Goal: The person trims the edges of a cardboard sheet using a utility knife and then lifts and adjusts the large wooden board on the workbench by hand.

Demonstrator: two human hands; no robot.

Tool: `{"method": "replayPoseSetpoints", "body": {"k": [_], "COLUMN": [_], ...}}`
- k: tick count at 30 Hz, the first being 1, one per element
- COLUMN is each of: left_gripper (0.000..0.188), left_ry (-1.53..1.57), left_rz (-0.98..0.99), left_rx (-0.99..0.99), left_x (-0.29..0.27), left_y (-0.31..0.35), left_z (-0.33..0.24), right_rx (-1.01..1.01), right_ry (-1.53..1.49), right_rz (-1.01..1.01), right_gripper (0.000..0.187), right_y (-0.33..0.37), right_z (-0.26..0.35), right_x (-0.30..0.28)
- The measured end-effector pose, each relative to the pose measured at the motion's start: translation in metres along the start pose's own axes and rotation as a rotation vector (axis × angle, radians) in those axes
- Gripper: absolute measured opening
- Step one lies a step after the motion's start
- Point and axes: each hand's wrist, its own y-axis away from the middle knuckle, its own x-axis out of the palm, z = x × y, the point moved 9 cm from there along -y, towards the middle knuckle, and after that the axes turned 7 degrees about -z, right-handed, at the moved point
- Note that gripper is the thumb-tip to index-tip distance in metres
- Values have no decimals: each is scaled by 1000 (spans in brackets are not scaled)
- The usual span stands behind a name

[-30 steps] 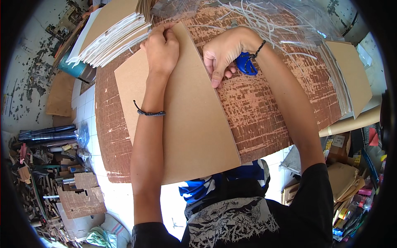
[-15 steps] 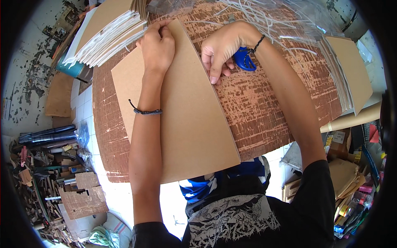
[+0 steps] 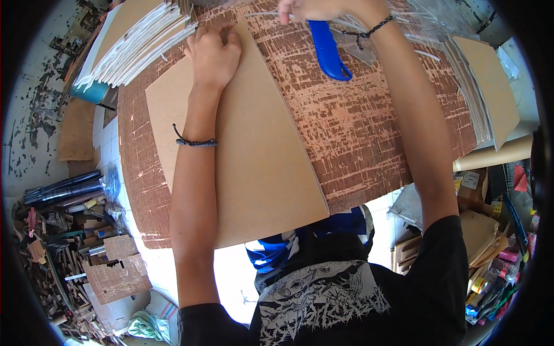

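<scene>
A large sheet of brown board [image 3: 254, 155] lies flat on the scratched worktable, its near edge towards my body. My left hand [image 3: 214, 57] rests on the board's far end, fingers bent and spread, pressing down on the surface. At the top edge of the view, my right hand [image 3: 340, 8] is beyond the board's far right corner. Most of its fingers are cut off by the frame, so what they hold, if anything, is hidden. Just below that hand, a blue cutter handle [image 3: 330, 52] rests on the table, its upper end covered by the hand.
A stack of white-edged boards [image 3: 135, 46] stands at the far left, beside a teal container [image 3: 91, 93]. Thin white strips [image 3: 424, 55] and clear plastic [image 3: 441, 20] lie at the far right. More upright boards [image 3: 487, 86] line the right edge. Scraps [image 3: 63, 259] pile up on the left floor.
My right hand has moved up and away from the board's right edge, uncovering more of the blue cutter. My left hand stays on the board. The whole view has shifted slightly.
</scene>
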Motion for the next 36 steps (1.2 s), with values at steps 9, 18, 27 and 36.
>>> {"method": "replayPoseSetpoints", "body": {"k": [9, 18, 27, 36], "left_gripper": [27, 28, 34, 27], "left_ry": [-114, -104, -77, 32], "left_rz": [55, 104, 111, 73], "left_rx": [83, 91, 71, 4], "left_x": [12, 5, 2, -2], "left_y": [11, 11, 18, 12], "left_z": [-11, -25, -21, -4], "right_rx": [407, 229, 200, 120], "right_ry": [120, 308, -179, -780], "right_rz": [352, 95, -500, -838], "right_gripper": [72, 42, 66, 42], "right_y": [48, 25, 9, -6], "right_z": [-2, -38, 5, -25], "right_x": [-6, 9, -42, 19]}}
